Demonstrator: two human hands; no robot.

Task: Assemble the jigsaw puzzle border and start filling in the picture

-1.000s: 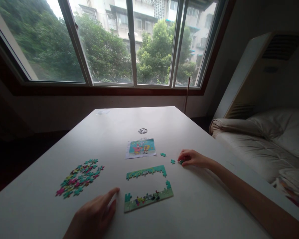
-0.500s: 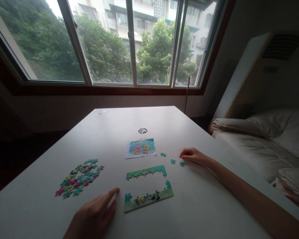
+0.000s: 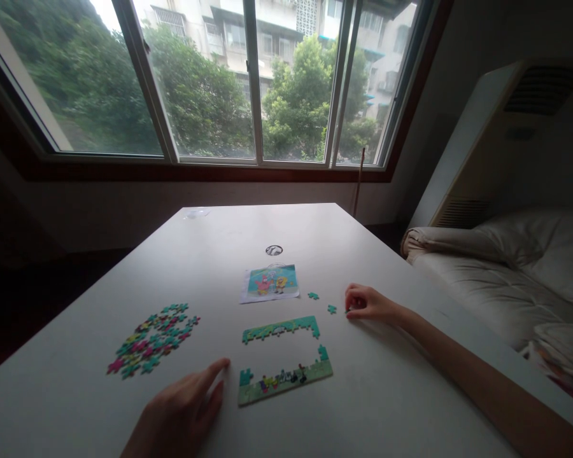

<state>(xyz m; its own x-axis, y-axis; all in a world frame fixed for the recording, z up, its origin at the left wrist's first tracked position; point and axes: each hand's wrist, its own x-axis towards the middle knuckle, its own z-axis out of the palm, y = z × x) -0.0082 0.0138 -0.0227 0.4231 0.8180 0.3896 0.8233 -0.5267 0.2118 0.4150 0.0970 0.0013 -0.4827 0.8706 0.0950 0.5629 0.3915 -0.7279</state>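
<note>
My right hand lies on the white table with its fingers curled and pinched on a small teal puzzle piece at their tips. Two more loose teal pieces lie just left of it. A partly built puzzle frame, with a top strip and a bottom strip, sits in front of me. My left hand rests flat with fingers stretched out, its fingertip beside the bottom strip's left end. A pile of loose pieces lies to the left.
A reference picture lies beyond the puzzle, with a small round hole in the table behind it. A cream sofa stands right of the table. Large windows fill the far wall.
My right hand had drawn back a little from the third loose piece half a second ago; now its fingers have closed over that piece. My left hand has not moved.
</note>
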